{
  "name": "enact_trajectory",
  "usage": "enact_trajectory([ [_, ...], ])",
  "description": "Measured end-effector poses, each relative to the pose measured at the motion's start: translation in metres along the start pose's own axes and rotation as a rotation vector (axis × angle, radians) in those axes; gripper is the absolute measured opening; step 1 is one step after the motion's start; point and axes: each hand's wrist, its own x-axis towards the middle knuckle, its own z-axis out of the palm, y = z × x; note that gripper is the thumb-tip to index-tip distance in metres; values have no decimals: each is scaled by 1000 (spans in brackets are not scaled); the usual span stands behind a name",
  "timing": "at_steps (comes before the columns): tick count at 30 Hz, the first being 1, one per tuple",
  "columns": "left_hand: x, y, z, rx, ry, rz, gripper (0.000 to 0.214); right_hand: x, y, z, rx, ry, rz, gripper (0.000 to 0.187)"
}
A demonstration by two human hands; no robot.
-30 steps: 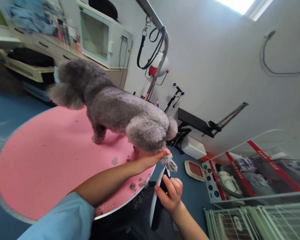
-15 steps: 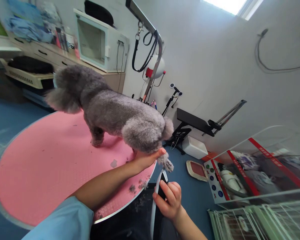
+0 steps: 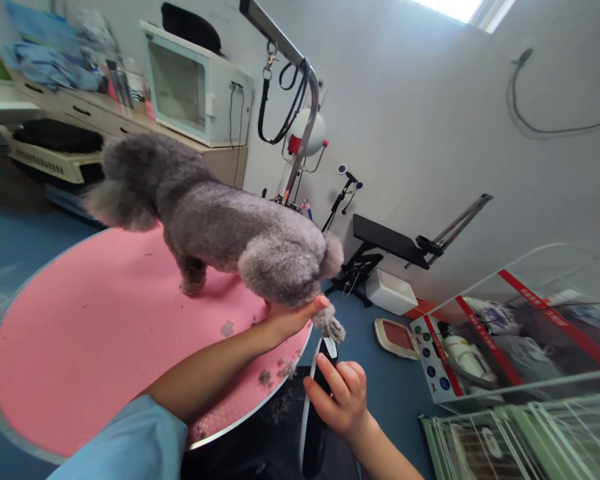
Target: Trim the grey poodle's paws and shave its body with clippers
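Observation:
A grey curly-coated dog (image 3: 220, 223) stands on a round pink grooming table (image 3: 90, 333), head toward the left. My left hand (image 3: 293, 317) is closed round the dog's raised hind leg, and its paw (image 3: 333, 328) sticks out past my fingers beyond the table's edge. Just below the paw, my right hand (image 3: 340, 400) grips a black and white hair clipper (image 3: 315, 407), blade end up. Clumps of cut fur (image 3: 275, 370) lie on the mat near my forearm.
A metal grooming arm with black loops (image 3: 290, 87) rises behind the dog. A white cabinet box (image 3: 195, 83) and drawers line the back wall. A folded black table (image 3: 395, 243), a clear-fronted pen (image 3: 520, 333) and a wire cage (image 3: 520, 440) stand to the right on the blue floor.
The view has drifted a little, so everything sits slightly lower and more to the left. My right hand and the clipper have dropped slightly; my left hand keeps its hold on the leg.

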Motion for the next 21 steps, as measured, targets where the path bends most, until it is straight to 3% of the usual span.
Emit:
enact_trajectory([
  [9, -4, 11, 0, -37, -54, -50, 53, -3, -12, 5, -64, 2, 99, 15],
  [15, -5, 11, 0, -82, -111, -25, 51, -23, -27, 10, -3, 214, 230, 41],
  [21, -3, 4, -1, -42, -36, -14, 50, -23, -22, 4, 155, 67, 221, 32],
])
